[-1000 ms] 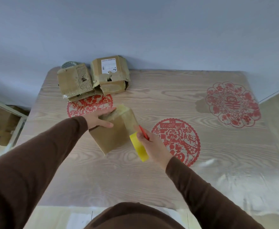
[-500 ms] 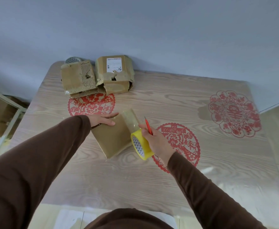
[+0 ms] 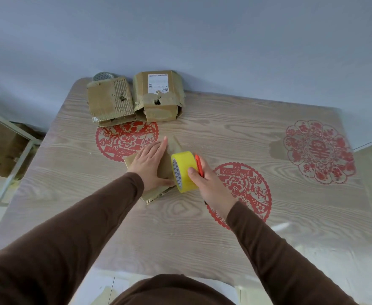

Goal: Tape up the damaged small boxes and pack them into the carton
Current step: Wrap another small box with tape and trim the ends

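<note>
A small brown box (image 3: 164,166) lies flat in the middle of the table (image 3: 202,227). My left hand (image 3: 151,165) presses palm-down on its top, fingers spread. My right hand (image 3: 207,182) grips a yellow tape roll (image 3: 184,171) standing against the box's right edge, together with a red cutter (image 3: 199,165). Two more damaged boxes stand at the table's far edge: a torn one with exposed corrugation (image 3: 110,101) and a labelled one with a hole (image 3: 158,95).
A round silver object (image 3: 102,76) sits behind the far left box by the blue wall. Red paper-cut patterns (image 3: 319,151) lie under the table's clear cover. A metal-framed shelf (image 3: 11,155) with cardboard stands left of the table.
My left hand has slid from the box's far corner onto its top and lies flat. The right hand has turned the tape roll upright against the box's right edge. The box now lies flat.
</note>
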A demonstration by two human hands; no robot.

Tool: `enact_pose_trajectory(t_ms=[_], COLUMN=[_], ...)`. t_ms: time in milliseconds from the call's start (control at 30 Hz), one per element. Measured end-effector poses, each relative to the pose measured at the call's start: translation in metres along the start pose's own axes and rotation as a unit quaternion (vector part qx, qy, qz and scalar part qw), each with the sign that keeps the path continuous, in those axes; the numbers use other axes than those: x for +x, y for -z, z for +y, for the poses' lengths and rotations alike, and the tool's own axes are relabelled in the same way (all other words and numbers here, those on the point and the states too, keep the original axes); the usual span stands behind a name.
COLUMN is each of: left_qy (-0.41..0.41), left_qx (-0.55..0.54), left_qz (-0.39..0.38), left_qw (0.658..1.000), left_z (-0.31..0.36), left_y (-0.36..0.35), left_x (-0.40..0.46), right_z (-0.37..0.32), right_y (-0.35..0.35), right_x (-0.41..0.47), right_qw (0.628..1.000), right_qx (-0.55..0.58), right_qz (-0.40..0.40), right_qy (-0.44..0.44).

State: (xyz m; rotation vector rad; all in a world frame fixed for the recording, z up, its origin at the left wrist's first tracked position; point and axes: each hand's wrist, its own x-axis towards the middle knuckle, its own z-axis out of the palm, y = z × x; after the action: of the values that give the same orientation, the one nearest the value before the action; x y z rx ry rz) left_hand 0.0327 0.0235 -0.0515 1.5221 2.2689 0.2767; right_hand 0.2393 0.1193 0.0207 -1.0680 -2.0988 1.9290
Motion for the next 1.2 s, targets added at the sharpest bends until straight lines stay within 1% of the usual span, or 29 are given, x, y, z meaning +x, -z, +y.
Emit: enact_pose_trajectory(t_ms=[67,133,167,233,400,500,567,667,767,900,1000,1133,1200], left_qy=[-0.014,-0.046,-0.065,-0.084,-0.098,-0.086,-0.077,-0.064,-0.018,0.009,0.035,0.016,0.031], left_qx=[0.032,0.059,0.071,0.093,0.143,0.154,0.155,0.169,0.195,0.251,0.255,0.247,0.230], left_qz=[0.022,0.038,0.040,0.030,0.007,0.007,0.012,0.015,-0.003,-0.013,-0.014,-0.012,-0.019], left_qw=[0.999,0.996,0.995,0.992,0.985,0.984,0.985,0.983,0.981,0.968,0.966,0.969,0.973], left_z=[0.000,0.001,0.001,0.000,0.003,0.007,0.009,0.013,0.024,0.034,0.030,0.023,0.022], left_y=[-0.004,-0.010,-0.013,-0.016,-0.014,-0.017,-0.021,-0.021,-0.017,-0.030,-0.025,-0.017,-0.018], left_x=[0.002,0.002,0.002,0.003,0.005,0.006,0.004,0.005,-0.003,-0.022,-0.010,0.000,0.000], right_z=[0.006,0.010,0.011,0.018,0.048,0.053,0.058,0.065,0.069,0.069,0.067,0.068,0.067], right_y=[-0.002,-0.002,-0.003,-0.004,-0.005,-0.003,-0.004,-0.008,-0.009,-0.010,-0.012,-0.010,-0.012], right_x=[-0.008,-0.014,-0.017,-0.023,-0.032,-0.020,-0.016,-0.021,-0.016,-0.011,-0.010,-0.008,-0.008], right_qw=[1.000,0.999,0.998,0.996,0.995,0.992,0.985,0.983,0.981,0.979,0.981,0.981,0.981], right_qx=[-0.005,-0.020,-0.040,-0.073,-0.092,-0.100,-0.128,-0.145,-0.147,-0.157,-0.143,-0.139,-0.139], right_qz=[-0.004,0.027,0.037,0.033,0.017,0.004,-0.019,-0.033,-0.025,-0.033,-0.031,-0.037,-0.042], right_qy=[0.004,0.016,0.026,0.038,-0.038,-0.082,-0.111,-0.112,-0.120,-0.128,-0.124,-0.129,-0.128])
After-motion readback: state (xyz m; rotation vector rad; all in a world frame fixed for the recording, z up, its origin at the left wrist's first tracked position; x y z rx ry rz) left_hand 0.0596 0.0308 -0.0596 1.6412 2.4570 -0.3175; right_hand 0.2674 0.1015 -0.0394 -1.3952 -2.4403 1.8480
